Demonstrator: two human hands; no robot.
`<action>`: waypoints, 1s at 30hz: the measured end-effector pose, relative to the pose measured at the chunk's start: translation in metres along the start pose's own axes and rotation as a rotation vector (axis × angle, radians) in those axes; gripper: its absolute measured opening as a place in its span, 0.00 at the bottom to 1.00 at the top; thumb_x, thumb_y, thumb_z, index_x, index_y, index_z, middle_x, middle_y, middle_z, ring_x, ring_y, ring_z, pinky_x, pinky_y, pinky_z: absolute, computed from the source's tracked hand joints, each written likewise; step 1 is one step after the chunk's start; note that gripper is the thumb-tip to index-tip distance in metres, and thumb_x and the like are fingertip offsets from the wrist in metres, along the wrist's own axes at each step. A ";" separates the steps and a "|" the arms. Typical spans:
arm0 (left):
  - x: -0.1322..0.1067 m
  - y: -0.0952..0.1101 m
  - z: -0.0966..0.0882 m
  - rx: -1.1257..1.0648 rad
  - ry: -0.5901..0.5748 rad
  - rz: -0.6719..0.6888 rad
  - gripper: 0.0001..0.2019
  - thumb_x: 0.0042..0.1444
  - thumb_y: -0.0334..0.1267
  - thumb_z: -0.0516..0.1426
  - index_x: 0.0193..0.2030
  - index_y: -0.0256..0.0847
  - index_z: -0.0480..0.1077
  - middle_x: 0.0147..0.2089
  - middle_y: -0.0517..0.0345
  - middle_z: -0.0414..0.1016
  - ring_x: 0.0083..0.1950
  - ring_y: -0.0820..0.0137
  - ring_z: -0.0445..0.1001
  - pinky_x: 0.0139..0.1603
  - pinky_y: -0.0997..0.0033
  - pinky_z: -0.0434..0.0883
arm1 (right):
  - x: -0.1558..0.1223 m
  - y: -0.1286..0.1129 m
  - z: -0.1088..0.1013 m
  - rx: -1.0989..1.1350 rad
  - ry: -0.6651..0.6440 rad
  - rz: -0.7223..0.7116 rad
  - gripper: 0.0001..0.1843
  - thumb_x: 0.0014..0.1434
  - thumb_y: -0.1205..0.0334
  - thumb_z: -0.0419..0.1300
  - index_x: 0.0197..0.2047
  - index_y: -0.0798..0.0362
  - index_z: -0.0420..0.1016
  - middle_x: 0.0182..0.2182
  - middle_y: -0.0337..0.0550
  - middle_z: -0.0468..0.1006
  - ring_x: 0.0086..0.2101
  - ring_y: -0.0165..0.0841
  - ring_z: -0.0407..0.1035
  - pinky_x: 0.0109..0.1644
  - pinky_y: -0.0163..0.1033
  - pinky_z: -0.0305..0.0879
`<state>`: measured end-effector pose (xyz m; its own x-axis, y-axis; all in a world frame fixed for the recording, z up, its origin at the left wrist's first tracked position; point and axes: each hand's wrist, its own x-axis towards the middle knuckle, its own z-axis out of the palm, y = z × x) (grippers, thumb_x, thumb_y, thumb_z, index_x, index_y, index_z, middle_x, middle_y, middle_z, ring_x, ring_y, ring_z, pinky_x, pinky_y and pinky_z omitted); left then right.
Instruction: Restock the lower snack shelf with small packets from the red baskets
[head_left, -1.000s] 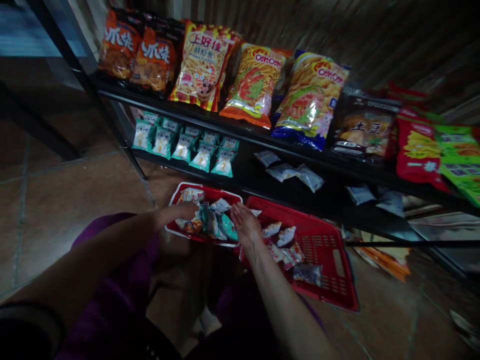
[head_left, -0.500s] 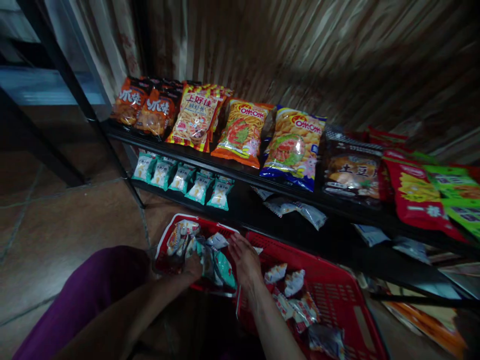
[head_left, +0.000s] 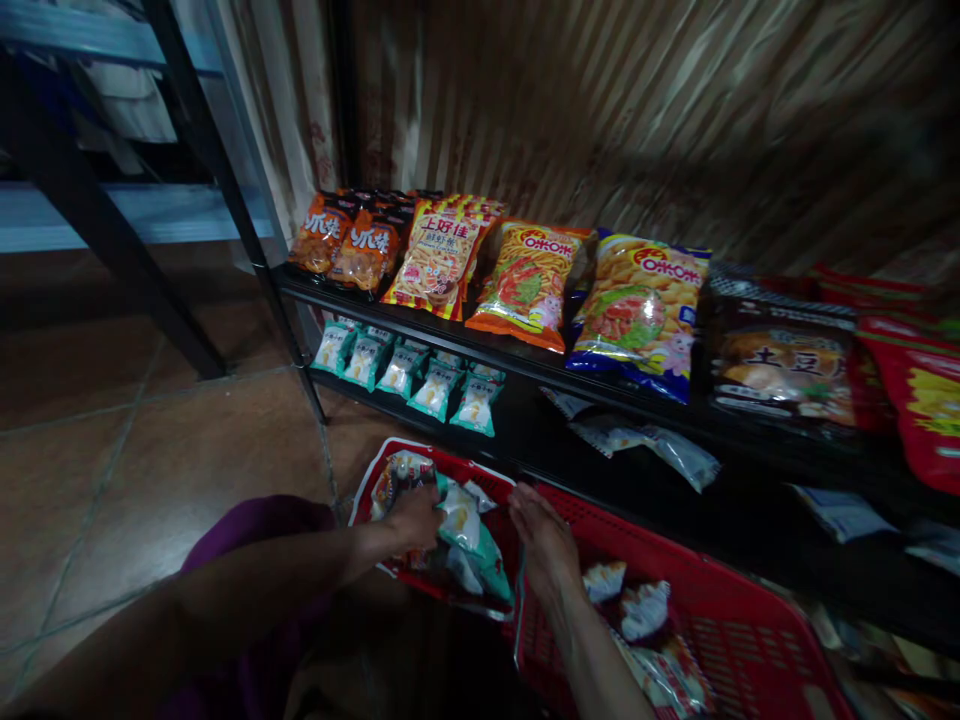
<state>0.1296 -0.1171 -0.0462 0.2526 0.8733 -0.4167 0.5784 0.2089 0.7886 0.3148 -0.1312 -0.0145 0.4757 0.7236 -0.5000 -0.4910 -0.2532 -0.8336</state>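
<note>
My left hand (head_left: 415,517) reaches into the small red basket (head_left: 361,492), its fingers closed at the edge of a teal-and-white snack bag (head_left: 463,518). Other small snack packets lie around and under that bag. A white-and-orange packet (head_left: 405,468) rests at the basket's far left corner. My right hand (head_left: 546,535) is open and holds nothing, fingers stretched out beside the small basket's right rim, over the near left part of a larger red basket (head_left: 750,640). Several small packets (head_left: 646,610) lie in the larger basket, partly behind my right forearm.
A black shelf rack (head_left: 517,440) stands ahead. Its upper board carries rows of snack bags (head_left: 641,310). On the lower board a row of teal-and-white bags (head_left: 403,368) stands at left, with silvery packets (head_left: 652,445) lying farther right. My purple-clad knee (head_left: 259,525) is at left.
The view has swung left, so the shelf and baskets sit farther right. My left hand has lifted the teal-and-white bag higher among the packets. My right hand stays open between the baskets.
</note>
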 end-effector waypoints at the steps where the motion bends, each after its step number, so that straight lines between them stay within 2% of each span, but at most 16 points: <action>1: -0.004 0.004 -0.001 -0.030 -0.004 -0.030 0.11 0.62 0.38 0.51 0.49 0.39 0.66 0.40 0.53 0.74 0.33 0.69 0.75 0.31 0.71 0.72 | 0.000 0.000 0.001 -0.014 0.026 -0.007 0.11 0.35 0.66 0.68 0.28 0.50 0.78 0.32 0.38 0.81 0.39 0.33 0.74 0.46 0.37 0.69; 3: -0.011 0.012 -0.001 -0.125 -0.015 -0.090 0.10 0.60 0.36 0.50 0.48 0.40 0.64 0.38 0.55 0.74 0.27 0.72 0.74 0.24 0.75 0.69 | 0.000 0.001 0.003 -0.056 0.069 -0.005 0.11 0.36 0.65 0.68 0.29 0.49 0.78 0.33 0.37 0.81 0.40 0.32 0.73 0.46 0.37 0.68; 5: -0.015 0.017 -0.003 -0.200 -0.016 -0.096 0.08 0.58 0.34 0.50 0.45 0.40 0.62 0.39 0.56 0.73 0.25 0.74 0.73 0.23 0.77 0.67 | -0.001 0.003 0.004 -0.107 0.066 0.042 0.11 0.39 0.62 0.67 0.31 0.48 0.78 0.34 0.37 0.81 0.40 0.33 0.74 0.44 0.38 0.68; 9: -0.019 0.019 -0.010 -0.179 -0.047 0.024 0.06 0.56 0.35 0.51 0.42 0.42 0.61 0.42 0.57 0.70 0.29 0.74 0.72 0.25 0.78 0.67 | -0.002 0.007 0.008 -0.130 -0.039 0.161 0.14 0.42 0.57 0.68 0.35 0.47 0.77 0.35 0.40 0.82 0.36 0.35 0.75 0.39 0.39 0.70; 13: -0.020 0.019 -0.016 -0.148 -0.093 0.089 0.06 0.57 0.35 0.49 0.42 0.42 0.60 0.42 0.56 0.68 0.32 0.72 0.72 0.25 0.77 0.67 | -0.005 0.010 0.017 -0.085 -0.105 0.132 0.19 0.39 0.56 0.70 0.36 0.51 0.76 0.32 0.41 0.82 0.35 0.38 0.76 0.37 0.40 0.72; 15: -0.020 0.022 -0.018 -0.099 -0.096 0.104 0.05 0.57 0.35 0.49 0.41 0.43 0.60 0.40 0.57 0.68 0.34 0.71 0.71 0.28 0.76 0.67 | -0.007 0.009 0.021 -0.065 -0.116 0.126 0.22 0.36 0.58 0.71 0.37 0.52 0.76 0.30 0.40 0.82 0.33 0.38 0.76 0.36 0.40 0.72; 18: -0.017 0.028 -0.021 0.039 -0.067 0.183 0.04 0.55 0.32 0.51 0.38 0.43 0.61 0.37 0.59 0.70 0.39 0.69 0.71 0.39 0.73 0.67 | -0.009 0.005 0.025 -0.048 -0.132 0.153 0.26 0.32 0.60 0.73 0.39 0.51 0.75 0.28 0.39 0.81 0.30 0.37 0.76 0.35 0.40 0.72; 20: -0.014 0.032 -0.023 0.089 -0.048 0.201 0.05 0.53 0.31 0.52 0.37 0.42 0.62 0.37 0.59 0.71 0.41 0.69 0.70 0.44 0.72 0.66 | -0.009 0.003 0.026 -0.041 -0.120 0.153 0.28 0.31 0.60 0.73 0.39 0.51 0.75 0.27 0.38 0.81 0.29 0.37 0.76 0.34 0.41 0.72; 22: -0.009 0.035 -0.025 0.081 -0.063 0.182 0.05 0.53 0.33 0.52 0.38 0.41 0.63 0.39 0.57 0.72 0.43 0.68 0.71 0.45 0.71 0.65 | -0.008 0.001 0.026 -0.039 -0.096 0.131 0.29 0.31 0.61 0.74 0.40 0.52 0.75 0.27 0.38 0.81 0.29 0.37 0.76 0.34 0.40 0.72; 26: 0.000 0.037 -0.026 -0.047 -0.102 0.102 0.09 0.55 0.41 0.53 0.39 0.39 0.66 0.43 0.54 0.73 0.45 0.66 0.71 0.46 0.70 0.66 | -0.005 0.002 0.025 -0.028 -0.094 0.111 0.28 0.33 0.61 0.73 0.41 0.52 0.75 0.28 0.39 0.82 0.30 0.37 0.76 0.34 0.42 0.72; 30: 0.008 0.041 -0.023 -0.357 -0.106 0.022 0.16 0.55 0.45 0.54 0.46 0.38 0.67 0.49 0.53 0.73 0.50 0.66 0.71 0.49 0.70 0.67 | -0.003 0.004 0.027 -0.018 -0.080 0.114 0.28 0.33 0.61 0.73 0.41 0.51 0.75 0.29 0.40 0.82 0.31 0.38 0.76 0.35 0.42 0.73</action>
<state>0.1374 -0.0914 -0.0066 0.3523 0.8326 -0.4274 0.2697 0.3470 0.8983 0.2919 -0.1175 -0.0097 0.3575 0.7379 -0.5724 -0.5250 -0.3480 -0.7767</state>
